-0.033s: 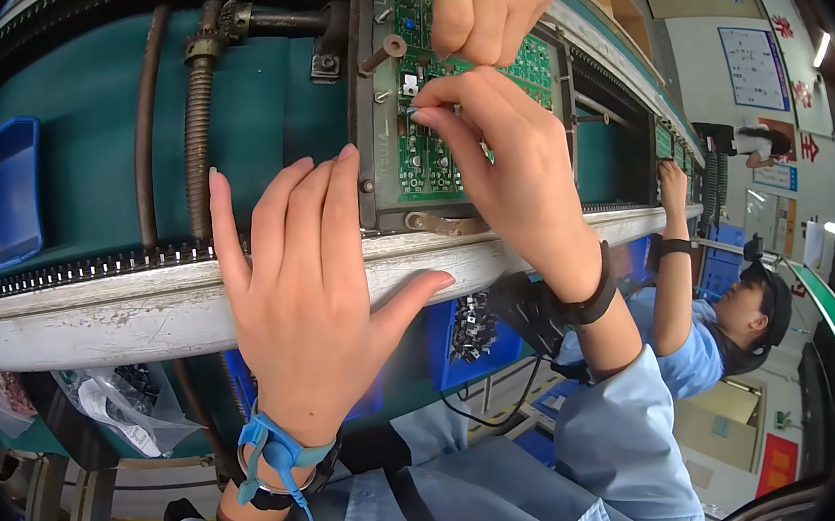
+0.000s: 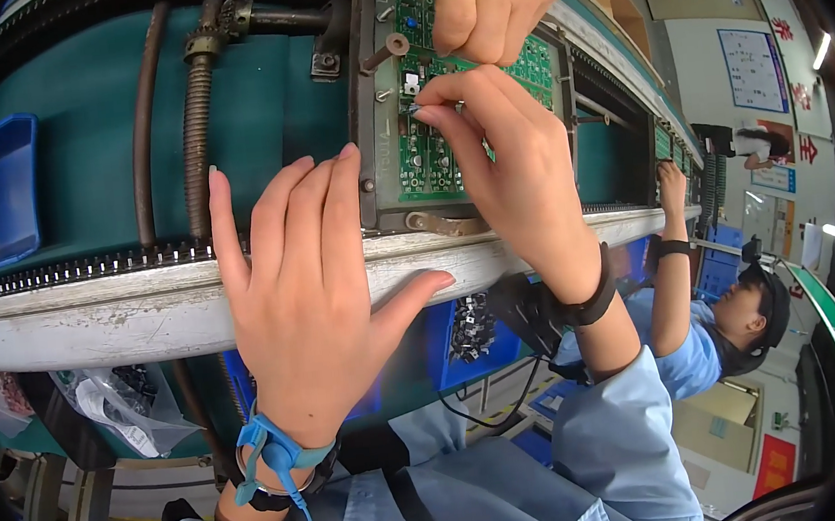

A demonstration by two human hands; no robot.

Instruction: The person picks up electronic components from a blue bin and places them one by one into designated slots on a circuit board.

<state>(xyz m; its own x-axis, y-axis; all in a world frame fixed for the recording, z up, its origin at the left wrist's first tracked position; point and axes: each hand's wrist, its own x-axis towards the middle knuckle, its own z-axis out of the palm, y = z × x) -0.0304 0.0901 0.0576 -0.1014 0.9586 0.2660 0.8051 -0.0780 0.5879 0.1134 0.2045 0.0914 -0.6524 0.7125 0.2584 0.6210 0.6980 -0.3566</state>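
A green circuit board [image 2: 416, 175] with many small components lies in a dark metal frame [image 2: 363, 115] on the conveyor. Over the board, my right hand [image 2: 518, 160] has thumb and index finger pinched together just below a white component [image 2: 411, 82]. Whatever those fingertips hold is too small to make out. My left hand [image 2: 299, 282] lies open across the pale metal rail [image 2: 122, 319], fingers stretched toward the frame's left side, holding nothing. It wears a blue wrist strap [image 2: 280, 452] with a cord. Another person's hand [image 2: 503, 1] reaches over the board's far part, its fingertips close to my right hand.
A blue bin [image 2: 1, 195] sits on the green surface at left, beside a rod and a threaded shaft [image 2: 199, 131]. Below the rail are a bin of black parts [image 2: 471, 328] and plastic bags [image 2: 130, 409]. A co-worker [image 2: 715, 327] works farther along the line at right.
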